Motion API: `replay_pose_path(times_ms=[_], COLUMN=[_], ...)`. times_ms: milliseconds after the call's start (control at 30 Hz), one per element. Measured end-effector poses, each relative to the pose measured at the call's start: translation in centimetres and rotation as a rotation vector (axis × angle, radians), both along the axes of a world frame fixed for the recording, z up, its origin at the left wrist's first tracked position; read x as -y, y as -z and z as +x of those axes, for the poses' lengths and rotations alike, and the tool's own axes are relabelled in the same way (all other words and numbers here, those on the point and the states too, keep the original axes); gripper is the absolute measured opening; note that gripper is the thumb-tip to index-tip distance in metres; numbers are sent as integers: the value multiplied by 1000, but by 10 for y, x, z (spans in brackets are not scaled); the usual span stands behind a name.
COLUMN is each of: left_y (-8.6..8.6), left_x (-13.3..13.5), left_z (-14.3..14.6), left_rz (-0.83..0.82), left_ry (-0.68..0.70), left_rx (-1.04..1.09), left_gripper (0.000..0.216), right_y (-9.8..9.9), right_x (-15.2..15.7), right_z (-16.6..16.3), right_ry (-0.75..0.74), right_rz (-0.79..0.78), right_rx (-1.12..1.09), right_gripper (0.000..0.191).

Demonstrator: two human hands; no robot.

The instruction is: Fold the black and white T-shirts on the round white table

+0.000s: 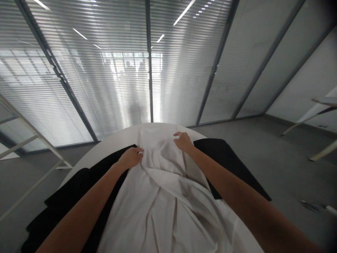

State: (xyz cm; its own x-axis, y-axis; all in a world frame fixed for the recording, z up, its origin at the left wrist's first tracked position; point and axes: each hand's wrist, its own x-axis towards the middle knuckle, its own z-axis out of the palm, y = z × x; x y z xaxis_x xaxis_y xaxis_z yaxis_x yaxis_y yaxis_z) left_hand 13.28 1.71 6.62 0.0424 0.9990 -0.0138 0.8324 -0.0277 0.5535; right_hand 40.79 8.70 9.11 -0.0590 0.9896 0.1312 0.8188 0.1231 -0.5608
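Observation:
A long piece of white cloth (163, 200) lies lengthwise over a round white table, smooth at its far end and full of loose folds towards me. At the cloth's left edge my left hand (131, 157) is closed, thumb and fingers pinching the fabric. My right hand (183, 141) is at the opposite edge, a little farther out, with its fingers bent onto the cloth and the index finger slightly raised. Whether the cloth is a garment, I cannot tell from its visible part.
Black cloth (76, 188) lies on the left of the table (112, 140), and a flat black piece (231, 163) on the right. Glass partitions with blinds (116, 95) stand behind. A pale metal frame (39, 135) is at left, and table legs (325, 151) at right.

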Motion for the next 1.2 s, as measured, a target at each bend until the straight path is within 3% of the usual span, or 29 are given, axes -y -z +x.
replay_pose_path(times_ms=[67, 200, 433, 567, 633, 800, 1000, 1200], left_y=[-5, -19, -21, -12, -8, -6, -9, 11], left_x=[19, 59, 111, 126, 129, 137, 164, 177], left_z=[5, 20, 35, 45, 50, 54, 38, 30], left_rz=[18, 75, 7, 81, 101, 134, 234, 234], left_ry=[46, -96, -87, -76, -71, -68, -121, -89], left_rx=[-226, -555, -572, -592, -569, -484, -508, -525], left_gripper=[41, 40, 44, 42, 41, 41, 40, 39], right_y=[-1, 0, 17, 25, 26, 18, 11, 22], right_x=[24, 85, 171, 192, 197, 210, 231, 252], right_z=[0, 5, 28, 28, 22, 15, 37, 40], right_ry=[-136, -301, -330, -266, -259, -221, -186, -219], right_rz=[-23, -120, -65, -174, -198, -184, -172, -276], right_rx=[84, 102, 192, 238, 228, 239, 359, 171], right_gripper=[32, 32, 40, 70, 74, 61, 49, 86])
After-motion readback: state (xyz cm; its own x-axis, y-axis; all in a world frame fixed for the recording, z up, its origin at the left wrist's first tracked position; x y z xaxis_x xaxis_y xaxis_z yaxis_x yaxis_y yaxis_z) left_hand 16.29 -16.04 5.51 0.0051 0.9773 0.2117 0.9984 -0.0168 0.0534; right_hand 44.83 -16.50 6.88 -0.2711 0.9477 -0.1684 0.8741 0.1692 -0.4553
